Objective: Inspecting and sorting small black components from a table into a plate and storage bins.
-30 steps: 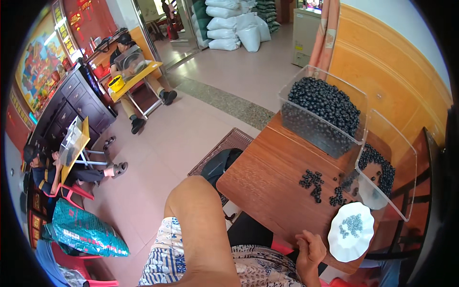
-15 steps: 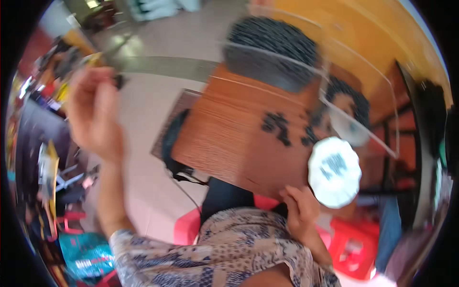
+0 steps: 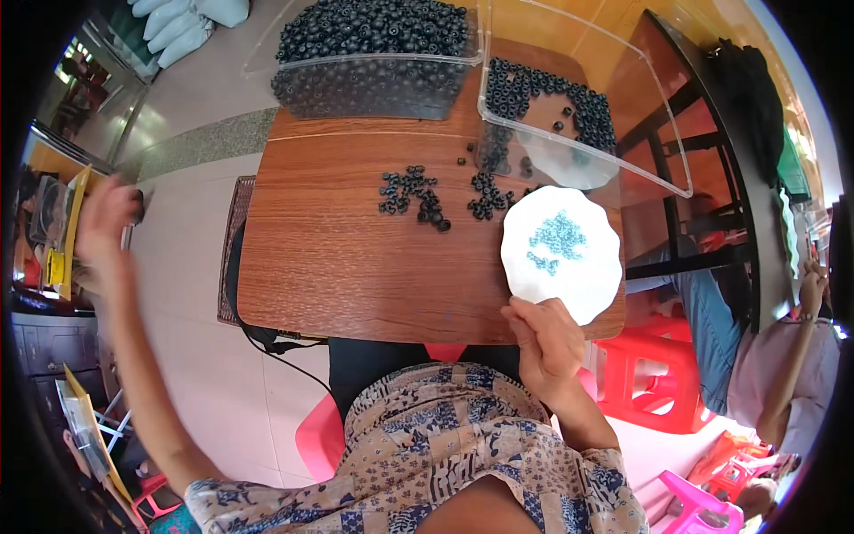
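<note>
My right hand is at the table's near edge, its thumb and fingers pressed together. It is beside the lower rim of a white scalloped plate, and whatever it pinches is too small to make out. On the plate lies a heap of small teal, bead-like pieces. My left hand is stretched far out to the left, off the table, with its fingers smeared by motion. Loose black beads are scattered on the wooden tabletop, and a second cluster lies left of the plate.
At the table's far side stand a clear bin piled with black beads and another clear bin partly filled with them. A red stool and a seated person are at the right. Shelf goods line the left.
The view has swung, so the table appears farther left and squarer. My left hand is farther out to the left and lower. My right hand remains pinched beside the plate.
</note>
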The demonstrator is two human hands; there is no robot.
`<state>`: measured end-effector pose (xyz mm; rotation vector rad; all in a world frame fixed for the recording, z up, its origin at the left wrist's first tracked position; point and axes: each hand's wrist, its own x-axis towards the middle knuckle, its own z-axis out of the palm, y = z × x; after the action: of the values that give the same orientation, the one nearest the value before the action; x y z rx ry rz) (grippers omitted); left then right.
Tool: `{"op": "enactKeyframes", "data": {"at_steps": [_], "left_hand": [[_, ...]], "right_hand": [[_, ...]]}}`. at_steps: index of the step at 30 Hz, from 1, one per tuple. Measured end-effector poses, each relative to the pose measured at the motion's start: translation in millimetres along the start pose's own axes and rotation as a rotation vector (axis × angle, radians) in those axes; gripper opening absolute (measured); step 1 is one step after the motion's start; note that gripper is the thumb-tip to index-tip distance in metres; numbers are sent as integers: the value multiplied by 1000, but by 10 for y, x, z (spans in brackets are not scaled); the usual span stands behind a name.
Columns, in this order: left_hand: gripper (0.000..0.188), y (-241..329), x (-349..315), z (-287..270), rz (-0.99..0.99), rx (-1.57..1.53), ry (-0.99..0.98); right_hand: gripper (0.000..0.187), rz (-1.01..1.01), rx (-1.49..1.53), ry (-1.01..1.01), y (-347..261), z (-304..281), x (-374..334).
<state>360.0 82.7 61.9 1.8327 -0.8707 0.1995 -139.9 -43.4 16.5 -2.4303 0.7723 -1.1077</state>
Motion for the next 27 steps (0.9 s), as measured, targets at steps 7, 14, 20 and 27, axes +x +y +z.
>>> {"op": "enactKeyframes", "data": {"at_steps": [7,14,20,27], "left_hand": [[21,1328,-1587,1550,373,-153,-535],[32,1296,-1762,2040,598,-19,-475],[31,1214,-1784,2143,666,108,-494],[25,1173,-1820,1982,517,-1,-592]], "right_hand": [[26,-58,58,68,96,-32,17],[24,-35,68,57,124,43,-9],[25,-40,106,29,103,53,27],[26,-9,111,20,111,67,11]]}}
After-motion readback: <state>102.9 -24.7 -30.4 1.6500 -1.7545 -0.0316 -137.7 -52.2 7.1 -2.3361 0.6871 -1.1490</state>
